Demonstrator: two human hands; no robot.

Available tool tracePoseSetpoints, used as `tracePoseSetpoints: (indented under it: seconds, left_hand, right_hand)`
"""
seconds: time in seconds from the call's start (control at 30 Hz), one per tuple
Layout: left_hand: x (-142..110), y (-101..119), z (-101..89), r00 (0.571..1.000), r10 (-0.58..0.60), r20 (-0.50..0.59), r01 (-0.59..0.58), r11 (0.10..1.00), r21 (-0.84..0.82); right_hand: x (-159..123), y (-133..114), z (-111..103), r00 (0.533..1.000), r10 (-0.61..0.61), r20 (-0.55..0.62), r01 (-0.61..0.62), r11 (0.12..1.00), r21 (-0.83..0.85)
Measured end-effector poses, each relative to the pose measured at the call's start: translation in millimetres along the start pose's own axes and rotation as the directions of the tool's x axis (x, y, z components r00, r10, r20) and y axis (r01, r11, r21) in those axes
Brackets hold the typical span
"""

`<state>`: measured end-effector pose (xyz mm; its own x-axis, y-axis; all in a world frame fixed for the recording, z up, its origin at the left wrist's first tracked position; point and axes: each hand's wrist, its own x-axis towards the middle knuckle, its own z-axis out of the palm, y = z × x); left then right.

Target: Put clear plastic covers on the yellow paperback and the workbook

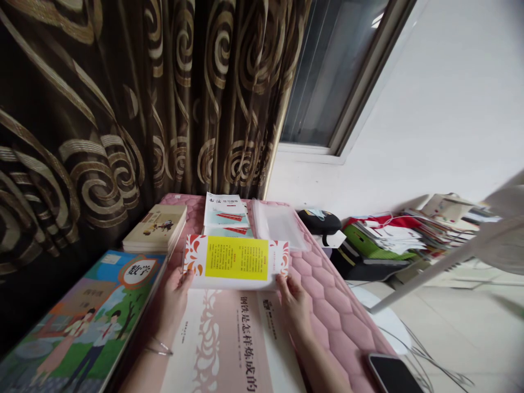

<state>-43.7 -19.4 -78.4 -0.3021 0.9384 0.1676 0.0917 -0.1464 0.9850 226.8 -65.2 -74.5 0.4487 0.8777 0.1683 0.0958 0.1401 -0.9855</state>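
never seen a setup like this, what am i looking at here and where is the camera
There is no machine here, just a person's two bare hands. The single picture comes from a camera worn on the head, looking forward and down. The left hand and right hand hold opposite ends of a white printed flap with a yellow panel. Right below it is a pink-and-white book. On the pink quilted surface, a colourful textbook and a stack of tan books lie to the left, with pale blue booklets and clear plastic sleeves farther back. A phone is at lower right.
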Motion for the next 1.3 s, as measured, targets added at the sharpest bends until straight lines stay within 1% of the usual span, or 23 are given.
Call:
tracePoseSetpoints:
  seconds: [0.1, 0.2, 0.3, 0.43, 0.53, 0.63, 0.73, 0.87, 0.93, 1.1, 1.3]
  left_hand:
    - [-0.3, 3.8, 0.3, 0.997, -0.035, 0.076, 0.039, 0.997, -0.062]
    - [-1.4, 10.1, 0.8, 0.989, -0.077, 0.126, 0.091, 0.990, -0.109]
    - [-0.9, 12.1, 0.8, 0.987, -0.083, 0.138, 0.099, 0.989, -0.111]
    - [5.7, 8.6, 0.7, 0.991, -0.022, 0.133, 0.022, 1.000, 0.002]
    - [15.3, 10.4, 2.5, 0.988, 0.042, 0.149, -0.057, 0.994, 0.097]
    - [26.9, 15.6, 6.4, 0.984, 0.097, 0.151, -0.136, 0.953, 0.272]
    - [38.3, 15.1, 11.6, 0.983, 0.116, 0.139, -0.165, 0.892, 0.421]
    - [50.9, 1.1, 18.9, 0.992, 0.070, 0.107, -0.117, 0.843, 0.525]
    - [55.7, -6.6, 21.4, 0.993, 0.039, 0.111, -0.096, 0.816, 0.570]
    - [63.4, -15.9, 23.3, 0.989, -0.008, 0.148, -0.095, 0.731, 0.676]
    - [65.4, -20.5, 24.3, 0.991, -0.041, 0.130, -0.078, 0.609, 0.790]
  right_hand:
    - [1.7, 0.5, 1.6, 0.999, -0.028, 0.016, 0.028, 1.000, -0.002]
    - [2.4, 2.8, 3.4, 0.997, -0.072, -0.006, 0.071, 0.997, -0.035]
    - [3.6, 9.0, 5.2, 0.992, -0.125, -0.020, 0.122, 0.986, -0.112]
    - [10.3, 13.5, 7.1, 0.983, -0.177, -0.049, 0.164, 0.966, -0.199]
    - [21.3, 9.5, 8.7, 0.975, -0.218, -0.029, 0.203, 0.943, -0.264]
    - [36.2, 7.3, 12.5, 0.972, -0.236, -0.013, 0.217, 0.914, -0.342]
    - [51.6, 12.2, 19.4, 0.979, -0.202, -0.005, 0.184, 0.902, -0.390]
    - [68.4, 24.1, 28.3, 0.995, -0.097, 0.006, 0.088, 0.878, -0.470]
    - [74.1, 30.1, 30.5, 0.998, -0.069, 0.003, 0.062, 0.871, -0.487]
    - [81.4, 43.1, 31.7, 1.000, -0.010, -0.004, 0.007, 0.859, -0.513]
    - [84.6, 50.6, 33.5, 1.000, 0.021, -0.009, -0.023, 0.866, -0.500]
